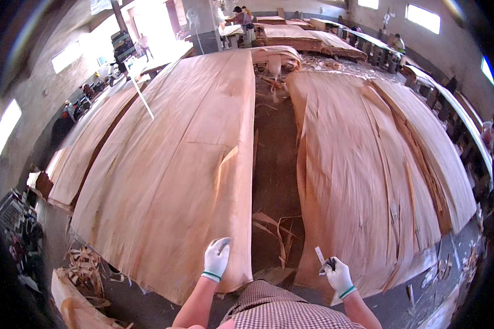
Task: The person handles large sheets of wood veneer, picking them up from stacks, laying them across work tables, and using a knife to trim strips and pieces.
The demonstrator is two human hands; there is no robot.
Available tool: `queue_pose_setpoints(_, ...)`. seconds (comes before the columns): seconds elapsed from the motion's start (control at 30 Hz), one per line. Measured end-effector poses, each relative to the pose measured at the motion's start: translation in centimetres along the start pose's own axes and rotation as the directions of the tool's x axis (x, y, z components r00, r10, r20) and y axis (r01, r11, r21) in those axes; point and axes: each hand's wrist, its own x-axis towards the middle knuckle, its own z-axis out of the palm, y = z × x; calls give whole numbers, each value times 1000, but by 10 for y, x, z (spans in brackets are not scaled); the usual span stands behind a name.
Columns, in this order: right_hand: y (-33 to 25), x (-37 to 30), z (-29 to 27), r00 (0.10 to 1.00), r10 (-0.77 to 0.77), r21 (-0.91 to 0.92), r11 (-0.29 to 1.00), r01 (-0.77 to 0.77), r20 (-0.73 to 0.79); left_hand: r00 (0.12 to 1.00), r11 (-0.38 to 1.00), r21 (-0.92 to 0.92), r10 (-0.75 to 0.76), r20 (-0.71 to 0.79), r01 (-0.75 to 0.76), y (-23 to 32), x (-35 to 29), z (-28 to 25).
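- The left hand (217,259), in a white glove, rests on the near edge of the top veneer sheet (186,164) of the left stack; whether its fingers (220,244) lie flat or curl over the edge, I cannot tell.
- The right hand (339,276), also gloved, has its fingers closed around a small dark-handled blade tool (323,260), held just above the near edge of the right veneer stack (368,170).
- Judged from this, the step in hand looks like sorting or trimming at the near edge; a next move would call for a firm grip on a thin, springy sheet without deepening the split (225,159) in it.
- The 2 stacks stand apart, with a dark gap (274,159) between them littered with veneer scraps (274,227).
- The right stack's sheets are cracked lengthwise and its right edge is ragged, so snagging is a risk there.
- Open room is mainly along the near floor (137,296); more curled offcuts (85,268) lie at the left.
- Other people work at benches (368,41) well away at the back.
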Motion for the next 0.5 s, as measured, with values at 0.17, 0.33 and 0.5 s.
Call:
queue_pose_setpoints(0.17,-36,87,4,991,-116,43,993,114,60,991,895,443,105,-79,-59,-8,81,19)
queue_pose_setpoints(0.33,-55,159,11,986,-141,-62,987,146,91,995,808,589,22,-93,38,-37,199,60)
queue_pose_setpoints(0.5,-102,228,16,976,-95,-170,977,129,195,983,697,707,-184,16,120,-46,284,88)
